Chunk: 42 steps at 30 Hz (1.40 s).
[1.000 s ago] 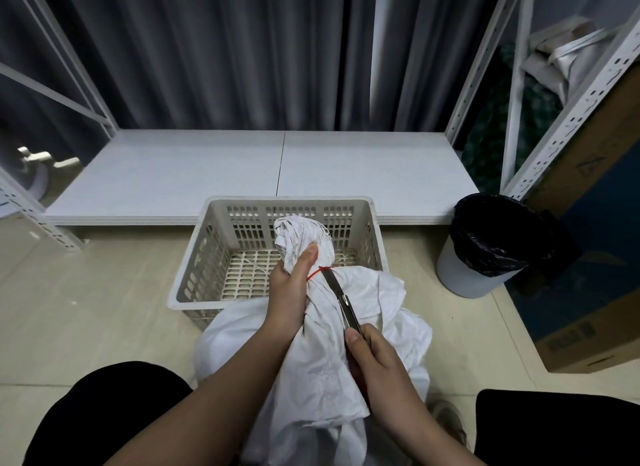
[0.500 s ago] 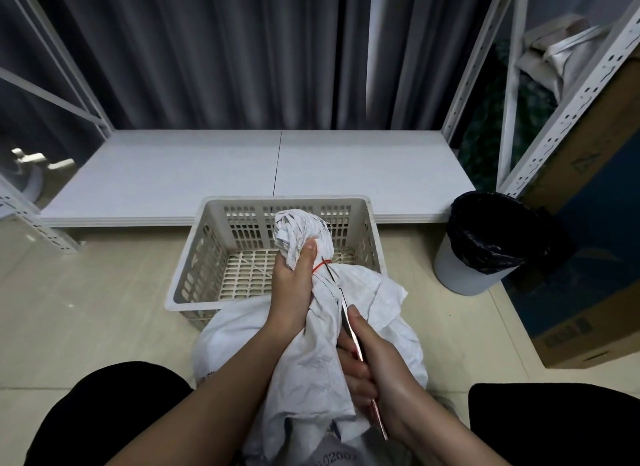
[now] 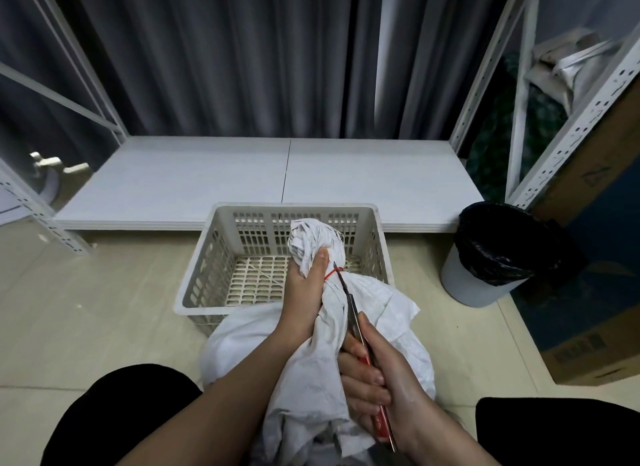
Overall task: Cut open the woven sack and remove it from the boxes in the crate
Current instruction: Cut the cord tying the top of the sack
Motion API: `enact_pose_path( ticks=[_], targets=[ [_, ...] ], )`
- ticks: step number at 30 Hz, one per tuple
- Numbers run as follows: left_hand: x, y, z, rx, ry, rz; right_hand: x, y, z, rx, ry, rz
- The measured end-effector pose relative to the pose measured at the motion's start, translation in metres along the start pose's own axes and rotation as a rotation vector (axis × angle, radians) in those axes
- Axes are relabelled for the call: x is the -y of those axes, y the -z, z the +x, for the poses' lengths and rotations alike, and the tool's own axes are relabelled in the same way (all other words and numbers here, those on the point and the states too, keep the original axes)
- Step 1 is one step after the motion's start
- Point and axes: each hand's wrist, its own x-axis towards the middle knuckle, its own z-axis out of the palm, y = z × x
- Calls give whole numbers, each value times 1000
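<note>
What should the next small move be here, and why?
Probably close the scissors on the red tie. Their tip sits right at the tie, the right hand grips the handles, and the left hand holds the sack neck upright just below the bunched top.

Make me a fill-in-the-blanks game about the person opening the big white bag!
1. The left hand grips the bunched neck of the white woven ____.
2. The right hand holds scissors whose tips touch the ____ tie round the neck.
3. Behind the sack stands a plastic crate with nothing on the ____ part of its floor.
4. The bin to the right has a ____ liner.

Missing words: sack; red; visible; black
</note>
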Motion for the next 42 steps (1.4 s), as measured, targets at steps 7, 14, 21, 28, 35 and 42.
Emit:
enact_pose_path(
  ticks=[7,14,21,28,35,42],
  targets=[
    [0,-1,4,26,21,-12,-2,5,6,172,-20,70],
    [3,0,10,17,54,-40,-4,11,11,224,-16,82],
    [6,-1,4,18,42,-2,-4,14,10,167,11,62],
    [5,0,6,20,57,1,-1,10,6,84,12,39],
    [5,1,14,23,61,-9,-1,7,7,93,4,61],
    [7,-2,8,23,22,21,-2,8,9,70,39,25]
  ],
)
